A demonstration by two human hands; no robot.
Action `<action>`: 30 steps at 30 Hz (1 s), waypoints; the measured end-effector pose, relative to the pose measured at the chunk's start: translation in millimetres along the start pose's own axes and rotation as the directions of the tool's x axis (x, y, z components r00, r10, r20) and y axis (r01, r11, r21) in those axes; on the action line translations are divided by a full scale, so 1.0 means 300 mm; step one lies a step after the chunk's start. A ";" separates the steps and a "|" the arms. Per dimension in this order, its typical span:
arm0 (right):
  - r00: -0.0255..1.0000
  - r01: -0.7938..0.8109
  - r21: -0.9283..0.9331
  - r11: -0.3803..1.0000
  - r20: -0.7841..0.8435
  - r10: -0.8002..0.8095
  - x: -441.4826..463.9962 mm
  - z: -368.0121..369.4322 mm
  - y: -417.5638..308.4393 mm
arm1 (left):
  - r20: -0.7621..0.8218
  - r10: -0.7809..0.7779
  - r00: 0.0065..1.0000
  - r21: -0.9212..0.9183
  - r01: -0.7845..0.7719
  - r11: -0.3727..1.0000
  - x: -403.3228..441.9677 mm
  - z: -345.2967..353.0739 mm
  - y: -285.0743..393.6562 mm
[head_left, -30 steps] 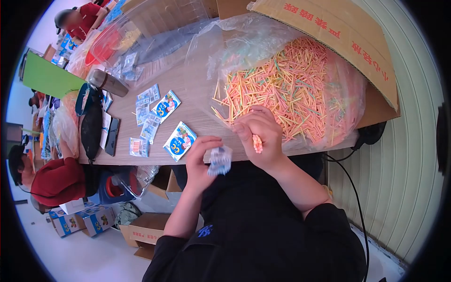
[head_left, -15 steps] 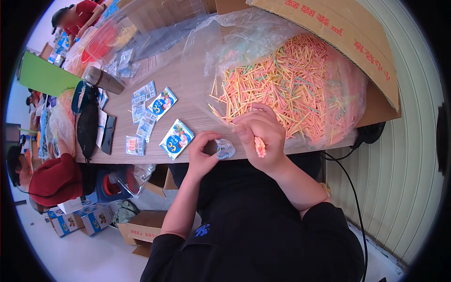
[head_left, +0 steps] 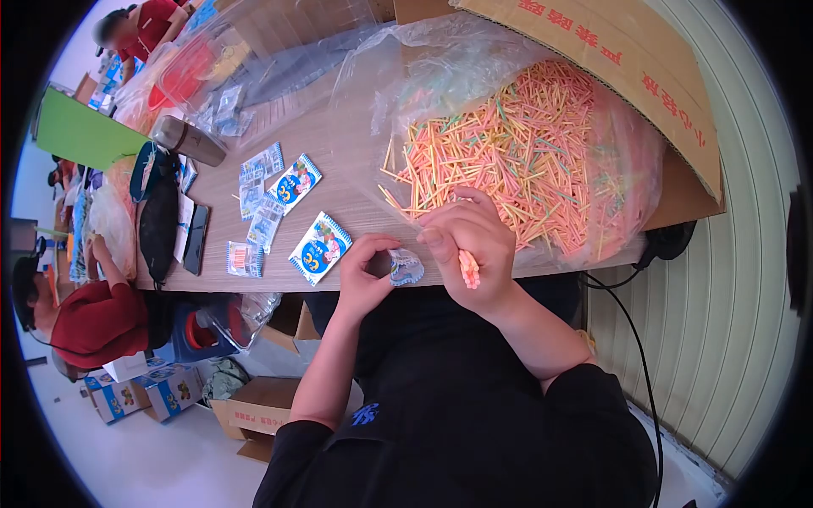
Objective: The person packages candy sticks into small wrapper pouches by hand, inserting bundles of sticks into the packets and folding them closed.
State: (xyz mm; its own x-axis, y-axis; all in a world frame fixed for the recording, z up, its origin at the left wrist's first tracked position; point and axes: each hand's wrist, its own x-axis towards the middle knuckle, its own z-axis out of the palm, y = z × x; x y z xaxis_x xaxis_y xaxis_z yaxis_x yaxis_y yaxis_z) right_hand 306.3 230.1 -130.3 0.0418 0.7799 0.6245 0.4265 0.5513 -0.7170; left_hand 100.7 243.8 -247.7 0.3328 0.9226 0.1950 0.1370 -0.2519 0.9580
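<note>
My left hand [head_left: 366, 275] is at the table's front edge, thumb and fingers curled round a small clear and blue candy packet [head_left: 406, 267]. To its right, my right hand [head_left: 474, 250] is closed on a bundle of thin candy sticks [head_left: 468, 269], whose pink and orange ends stick out below the fist. Just beyond that hand lies a big heap of pink, yellow and green candy sticks [head_left: 517, 144] in an open clear plastic bag [head_left: 631, 182]. Left of my left hand lies a blue and white packet [head_left: 320, 248], flat on the table.
More packets [head_left: 264, 224] lie to the left, near a phone [head_left: 196, 240], a dark pouch [head_left: 157, 229] and a steel flask [head_left: 188, 140]. A cardboard box [head_left: 644, 80] stands behind the bag. People in red shirts [head_left: 97, 326] are at the far left.
Both hands keep nearly the same place and grip. At the left, a person in a red shirt has raised an arm towards the plastic bags.
</note>
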 end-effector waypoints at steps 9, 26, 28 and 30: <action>1.000 -0.008 0.004 1.000 0.024 0.008 -0.007 -0.002 0.003 | -0.005 0.008 1.000 -0.021 -0.008 1.000 0.003 0.005 -0.006; 0.787 -0.593 0.486 0.642 0.518 0.335 -0.105 0.141 0.078 | 0.015 -0.037 0.999 -0.035 0.038 0.999 -0.003 -0.005 0.025; 0.826 -0.475 0.380 0.794 0.503 0.254 -0.100 0.148 0.081 | 0.012 -0.033 0.999 -0.022 0.034 0.999 -0.006 -0.007 0.023; 0.832 -0.504 0.436 0.746 0.476 0.284 -0.103 0.153 0.069 | 0.060 -0.080 0.995 -0.084 0.085 0.993 -0.020 -0.017 -0.011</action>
State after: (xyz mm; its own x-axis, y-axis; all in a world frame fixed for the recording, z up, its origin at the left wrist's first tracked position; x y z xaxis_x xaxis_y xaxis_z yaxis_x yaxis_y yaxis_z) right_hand 272.4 231.0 -178.8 -0.2743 0.9468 0.1685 -0.0968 0.1471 -0.9844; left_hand 93.7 240.5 -250.9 0.3757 0.9208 0.1046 0.0859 -0.1469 0.9854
